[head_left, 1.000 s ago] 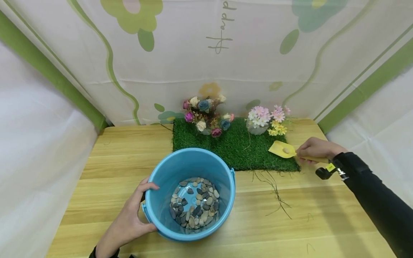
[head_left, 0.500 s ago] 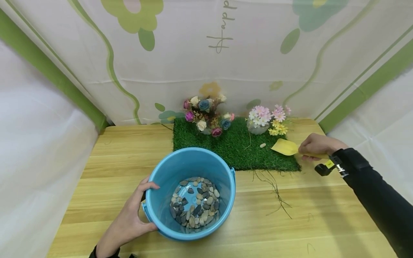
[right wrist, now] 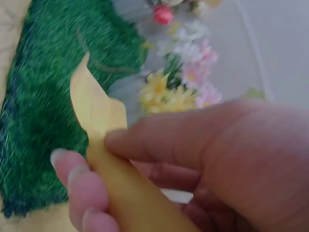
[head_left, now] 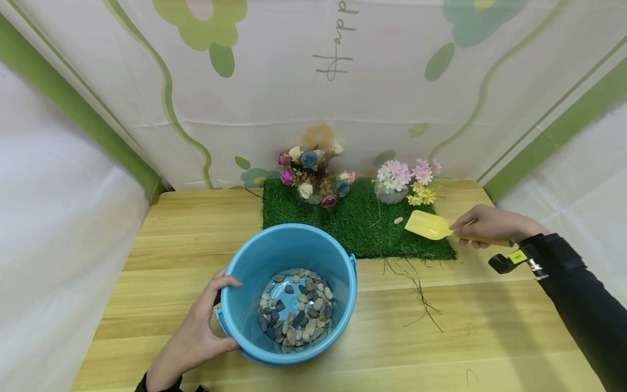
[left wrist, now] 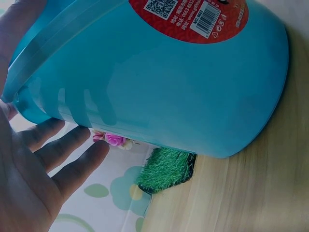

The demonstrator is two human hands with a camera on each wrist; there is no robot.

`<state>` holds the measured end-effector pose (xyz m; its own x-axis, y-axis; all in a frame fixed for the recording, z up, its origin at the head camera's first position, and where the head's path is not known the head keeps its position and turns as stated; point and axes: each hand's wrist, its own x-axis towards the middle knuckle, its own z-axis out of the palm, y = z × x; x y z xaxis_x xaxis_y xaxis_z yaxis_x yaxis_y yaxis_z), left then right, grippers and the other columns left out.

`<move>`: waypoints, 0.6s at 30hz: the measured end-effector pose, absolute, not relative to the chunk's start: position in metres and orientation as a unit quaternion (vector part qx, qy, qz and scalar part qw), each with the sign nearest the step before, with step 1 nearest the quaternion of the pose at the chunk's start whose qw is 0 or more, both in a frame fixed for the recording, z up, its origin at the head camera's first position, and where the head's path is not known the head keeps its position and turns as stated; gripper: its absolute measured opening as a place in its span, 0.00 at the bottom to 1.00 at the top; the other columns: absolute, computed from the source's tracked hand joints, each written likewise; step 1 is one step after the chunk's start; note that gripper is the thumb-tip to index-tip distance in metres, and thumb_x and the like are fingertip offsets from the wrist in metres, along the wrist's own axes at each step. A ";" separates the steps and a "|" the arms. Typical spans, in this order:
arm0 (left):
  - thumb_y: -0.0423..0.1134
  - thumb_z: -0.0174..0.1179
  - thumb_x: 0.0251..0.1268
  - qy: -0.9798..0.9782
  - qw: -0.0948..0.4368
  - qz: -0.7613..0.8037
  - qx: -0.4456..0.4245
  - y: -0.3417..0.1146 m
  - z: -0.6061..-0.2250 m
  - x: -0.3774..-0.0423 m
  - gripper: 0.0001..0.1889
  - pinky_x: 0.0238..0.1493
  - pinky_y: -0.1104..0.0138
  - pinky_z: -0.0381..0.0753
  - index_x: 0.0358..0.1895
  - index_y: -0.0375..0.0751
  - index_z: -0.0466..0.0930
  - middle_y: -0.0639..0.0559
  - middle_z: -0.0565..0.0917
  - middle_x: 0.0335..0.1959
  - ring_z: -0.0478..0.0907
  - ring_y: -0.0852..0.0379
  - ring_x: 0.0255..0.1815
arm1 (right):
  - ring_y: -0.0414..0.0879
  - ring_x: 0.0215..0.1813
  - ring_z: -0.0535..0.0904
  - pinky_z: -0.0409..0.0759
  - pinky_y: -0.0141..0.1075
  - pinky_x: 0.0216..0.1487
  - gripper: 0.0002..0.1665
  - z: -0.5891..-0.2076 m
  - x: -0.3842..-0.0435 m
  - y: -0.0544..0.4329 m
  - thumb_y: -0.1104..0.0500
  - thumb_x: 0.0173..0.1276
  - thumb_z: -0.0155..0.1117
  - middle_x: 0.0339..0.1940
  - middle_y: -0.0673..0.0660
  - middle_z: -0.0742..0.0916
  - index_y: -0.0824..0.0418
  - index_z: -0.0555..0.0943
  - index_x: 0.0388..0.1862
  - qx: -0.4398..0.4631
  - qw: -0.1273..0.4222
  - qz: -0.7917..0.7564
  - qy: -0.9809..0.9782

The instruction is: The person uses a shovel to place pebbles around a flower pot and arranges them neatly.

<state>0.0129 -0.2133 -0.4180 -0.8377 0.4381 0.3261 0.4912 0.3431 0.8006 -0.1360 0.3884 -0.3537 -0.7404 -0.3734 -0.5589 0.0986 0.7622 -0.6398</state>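
Note:
My left hand grips the rim of a blue plastic bucket, one finger hooked inside and the other fingers along its outer wall. Grey, brown and pale pebbles lie on the bucket's bottom. My right hand holds a yellow toy shovel by its handle, thumb on top and fingers curled round it, as the right wrist view shows. The blade, bare of stones, points left, low over the artificial turf. Just off the blade's tip, one pale pebble lies on the grass.
A pot of mixed roses stands at the back of the turf, left of a clear pot of pink, white and yellow flowers. Loose dark strands lie on the wooden table. A printed curtain hangs behind.
A second ago the pebble rode on the shovel; it came down on the turf by half a second ago. The shovel has since shifted slightly left. Left hand and bucket stay put.

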 end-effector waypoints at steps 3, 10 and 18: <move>0.37 0.86 0.39 -0.819 0.027 -0.498 -0.284 -0.214 -0.418 0.013 0.49 0.52 0.59 0.83 0.66 0.34 0.64 0.40 0.55 0.78 0.63 0.39 0.71 | 0.46 0.26 0.74 0.77 0.36 0.28 0.26 -0.343 -0.132 0.382 0.61 0.80 0.55 0.37 0.60 0.85 0.79 0.71 0.66 -0.114 0.354 -0.344 0.862; 0.37 0.85 0.39 -0.821 0.029 -0.497 -0.281 -0.214 -0.419 0.013 0.49 0.52 0.60 0.83 0.66 0.38 0.64 0.41 0.57 0.78 0.64 0.43 0.71 | 0.46 0.22 0.74 0.77 0.38 0.25 0.16 -0.316 -0.125 0.358 0.59 0.81 0.56 0.34 0.56 0.86 0.63 0.81 0.61 -0.264 0.319 -0.352 0.840; 0.38 0.86 0.39 -0.820 0.029 -0.498 -0.280 -0.215 -0.419 0.014 0.49 0.53 0.60 0.82 0.66 0.37 0.64 0.41 0.57 0.78 0.63 0.45 0.71 | 0.49 0.25 0.77 0.80 0.39 0.27 0.17 -0.286 -0.122 0.311 0.62 0.80 0.56 0.35 0.51 0.86 0.57 0.80 0.64 -0.346 0.272 -0.359 0.823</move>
<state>0.0137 -0.2147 -0.4186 -0.8411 0.4312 0.3265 0.4887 0.3471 0.8004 -0.1216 0.3106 -0.2860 -0.6133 -0.7642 -0.1996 -0.3735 0.5032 -0.7793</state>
